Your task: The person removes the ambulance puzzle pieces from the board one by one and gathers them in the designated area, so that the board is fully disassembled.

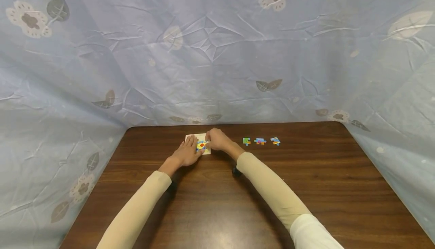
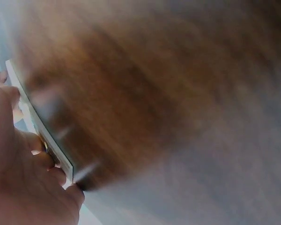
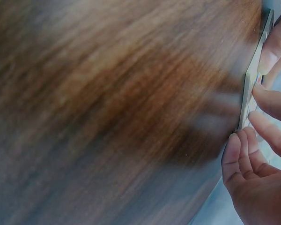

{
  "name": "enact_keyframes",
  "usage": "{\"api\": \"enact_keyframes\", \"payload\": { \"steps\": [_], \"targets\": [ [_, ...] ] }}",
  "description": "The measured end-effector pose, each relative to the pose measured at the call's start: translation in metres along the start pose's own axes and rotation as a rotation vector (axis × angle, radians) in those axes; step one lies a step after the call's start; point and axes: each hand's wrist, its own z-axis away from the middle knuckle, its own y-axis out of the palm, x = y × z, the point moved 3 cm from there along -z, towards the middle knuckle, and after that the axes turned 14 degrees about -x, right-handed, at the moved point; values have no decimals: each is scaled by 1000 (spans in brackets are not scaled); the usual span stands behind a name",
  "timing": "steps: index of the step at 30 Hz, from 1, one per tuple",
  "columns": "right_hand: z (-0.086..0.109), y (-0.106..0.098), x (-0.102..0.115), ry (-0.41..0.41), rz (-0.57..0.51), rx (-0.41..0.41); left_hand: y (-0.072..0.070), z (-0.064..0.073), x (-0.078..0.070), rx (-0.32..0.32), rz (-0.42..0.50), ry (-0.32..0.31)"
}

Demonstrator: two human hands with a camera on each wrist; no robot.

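A small square jigsaw board (image 1: 207,152) with a pale frame and a colourful picture lies flat near the table's far edge. My left hand (image 1: 185,153) rests on its left side, fingers stretched out over the frame and thumb along the near part. Over the right side of the board is my right hand (image 1: 219,140), fingers bent. In the right wrist view, its thumb and index fingertips touch the board's face slightly apart, and the other fingertips meet the edge. I cannot tell whether a puzzle piece is between them.
Three loose puzzle pieces lie in a row to the right: a green one (image 1: 246,141), a blue and pink one (image 1: 260,141) and a tilted blue one (image 1: 275,141). The brown wooden table (image 1: 210,203) ends against a flowered cloth (image 1: 210,90) hanging behind.
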Motion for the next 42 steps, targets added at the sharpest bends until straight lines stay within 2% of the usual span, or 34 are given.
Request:
{"api": "enact_keyframes", "payload": {
  "steps": [15, 22, 28, 35, 39, 42],
  "targets": [
    [3, 1, 0, -20, -27, -11, 2, -2, -1, -3, -39, 0],
    [3, -2, -1, 6, -67, -25, 1, -1, -1, 4, -44, -8],
    [5, -3, -1, -13, -71, -85, 1, -1, -1, -4, -41, -12],
    [9, -19, -3, -26, -176, -194, 2, -1, -1, -13, -45, -12],
    [15, -34, -8, -14, -276, -208, 2, -1, -1, -22, -49, -22],
    [21, -47, -16, 19, -389, -213, 3, -1, -4, -23, -37, -15]
  ]
}}
